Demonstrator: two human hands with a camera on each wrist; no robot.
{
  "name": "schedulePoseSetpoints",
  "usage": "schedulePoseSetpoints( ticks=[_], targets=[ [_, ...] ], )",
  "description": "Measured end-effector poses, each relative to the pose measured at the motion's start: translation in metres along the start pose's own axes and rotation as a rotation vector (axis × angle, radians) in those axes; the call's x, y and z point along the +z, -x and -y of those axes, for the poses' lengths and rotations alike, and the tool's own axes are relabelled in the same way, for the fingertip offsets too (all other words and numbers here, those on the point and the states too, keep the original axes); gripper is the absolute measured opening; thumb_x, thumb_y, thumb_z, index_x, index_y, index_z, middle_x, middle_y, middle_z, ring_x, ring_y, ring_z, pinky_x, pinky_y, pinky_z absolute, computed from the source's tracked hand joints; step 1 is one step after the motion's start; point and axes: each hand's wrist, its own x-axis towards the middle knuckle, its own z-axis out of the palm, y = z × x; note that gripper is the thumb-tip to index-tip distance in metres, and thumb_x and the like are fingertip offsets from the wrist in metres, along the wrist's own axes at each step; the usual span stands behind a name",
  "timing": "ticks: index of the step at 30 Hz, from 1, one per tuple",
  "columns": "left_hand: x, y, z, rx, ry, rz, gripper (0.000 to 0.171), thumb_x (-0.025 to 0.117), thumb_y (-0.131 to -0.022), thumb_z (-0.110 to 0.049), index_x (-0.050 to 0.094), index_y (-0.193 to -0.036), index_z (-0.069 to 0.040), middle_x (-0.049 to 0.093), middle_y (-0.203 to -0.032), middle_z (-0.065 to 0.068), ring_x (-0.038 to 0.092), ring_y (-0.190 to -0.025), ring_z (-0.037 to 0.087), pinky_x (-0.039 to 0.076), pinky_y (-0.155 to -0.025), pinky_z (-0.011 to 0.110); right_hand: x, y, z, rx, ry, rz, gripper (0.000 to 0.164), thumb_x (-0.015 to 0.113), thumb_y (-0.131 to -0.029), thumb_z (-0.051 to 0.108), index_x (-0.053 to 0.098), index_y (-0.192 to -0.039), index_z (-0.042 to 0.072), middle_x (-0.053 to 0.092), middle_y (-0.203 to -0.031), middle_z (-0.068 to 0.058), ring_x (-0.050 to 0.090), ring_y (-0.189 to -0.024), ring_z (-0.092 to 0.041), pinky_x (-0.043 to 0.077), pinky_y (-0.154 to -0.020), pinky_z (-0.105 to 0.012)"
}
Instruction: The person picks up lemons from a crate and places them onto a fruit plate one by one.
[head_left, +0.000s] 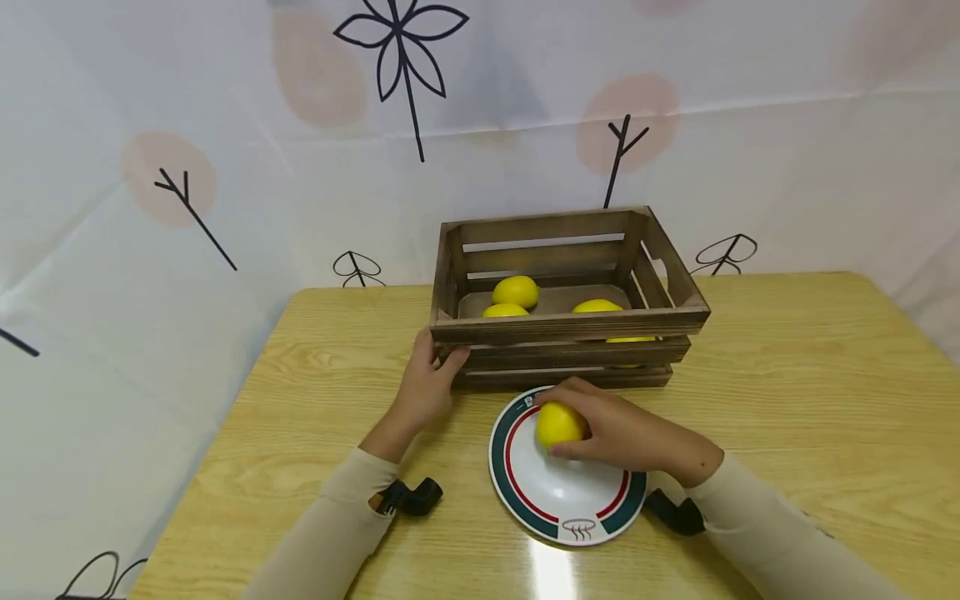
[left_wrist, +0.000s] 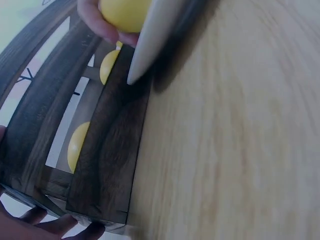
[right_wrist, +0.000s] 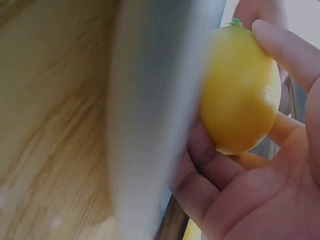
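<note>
My right hand holds a yellow lemon over the upper part of a round plate. In the right wrist view the lemon sits between the thumb and curled fingers, its green stem tip showing. The plate is white with a green and red rim. My left hand grips the left front corner of a brown slatted wooden crate; its fingers lie against the crate's end in the left wrist view. Several lemons lie inside the crate, partly hidden by the front slats.
The crate stands behind the plate on a light wooden table. A white cloth with plant drawings hangs behind the table. Black wrist mounts stick out from both sleeves, the right one close to the plate's rim.
</note>
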Motion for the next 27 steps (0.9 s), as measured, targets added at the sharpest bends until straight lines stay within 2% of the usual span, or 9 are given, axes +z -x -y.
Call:
schedulePoseSetpoints(
  ticks=[4, 9, 15, 18, 24, 27],
  targets=[
    [0.000, 0.002, 0.000, 0.023, -0.018, -0.006, 0.059, 0.060, -0.101, -0.019, 0.034, -0.152, -0.005, 0.034, -0.152, 0.016, 0.041, -0.141, 0.035, 0.036, -0.112, 0.057, 0.000, 0.001, 0.001, 0.011, -0.005, 0.022, 0.057, 0.072, -0.092, 0.041, 0.053, -0.141, 0.018, 0.051, -0.136, -0.011, 0.057, -0.107, -0.021, 0.052, -0.090, -0.041],
    [-0.001, 0.002, -0.003, 0.033, -0.041, -0.023, 0.053, 0.062, -0.100, -0.021, 0.043, -0.147, -0.004, 0.035, -0.149, 0.015, 0.046, -0.136, 0.036, 0.041, -0.108, 0.056, -0.002, 0.004, 0.002, -0.009, 0.025, 0.004, 0.060, 0.074, -0.091, 0.038, 0.052, -0.143, 0.018, 0.048, -0.139, -0.012, 0.057, -0.112, -0.023, 0.051, -0.093, -0.044],
    [0.000, -0.001, -0.003, 0.014, -0.045, -0.036, 0.050, 0.066, -0.098, -0.022, 0.051, -0.141, -0.001, 0.033, -0.150, 0.017, 0.041, -0.140, 0.035, 0.039, -0.111, 0.054, -0.005, 0.007, 0.003, -0.014, 0.029, 0.012, 0.063, 0.074, -0.091, 0.038, 0.051, -0.145, 0.018, 0.046, -0.142, -0.012, 0.056, -0.117, -0.025, 0.049, -0.098, -0.047],
    [0.000, -0.001, -0.004, 0.002, -0.040, -0.046, 0.049, 0.065, -0.098, -0.021, 0.051, -0.140, 0.000, 0.033, -0.150, 0.016, 0.039, -0.142, 0.034, 0.037, -0.112, 0.053, -0.007, 0.007, 0.004, -0.039, 0.050, 0.006, 0.063, 0.075, -0.091, 0.035, 0.050, -0.145, 0.017, 0.047, -0.142, -0.011, 0.055, -0.117, -0.023, 0.050, -0.097, -0.045],
    [-0.001, -0.002, -0.005, 0.009, -0.027, -0.044, 0.050, 0.064, -0.098, -0.020, 0.049, -0.142, -0.001, 0.032, -0.150, 0.015, 0.038, -0.142, 0.035, 0.039, -0.110, 0.054, -0.016, 0.009, 0.010, -0.030, 0.025, -0.002, 0.063, 0.076, -0.090, 0.031, 0.049, -0.146, 0.018, 0.044, -0.145, -0.015, 0.057, -0.087, -0.012, 0.051, -0.074, -0.024],
    [-0.003, -0.002, -0.004, 0.003, -0.029, -0.026, 0.049, 0.065, -0.098, -0.022, 0.051, -0.141, -0.003, 0.031, -0.151, 0.014, 0.038, -0.142, 0.036, 0.039, -0.111, 0.055, -0.020, 0.013, 0.013, -0.021, 0.036, -0.031, 0.063, 0.076, -0.090, 0.030, 0.049, -0.146, 0.018, 0.045, -0.143, -0.016, 0.054, -0.077, -0.008, 0.049, -0.067, -0.021]
  ],
)
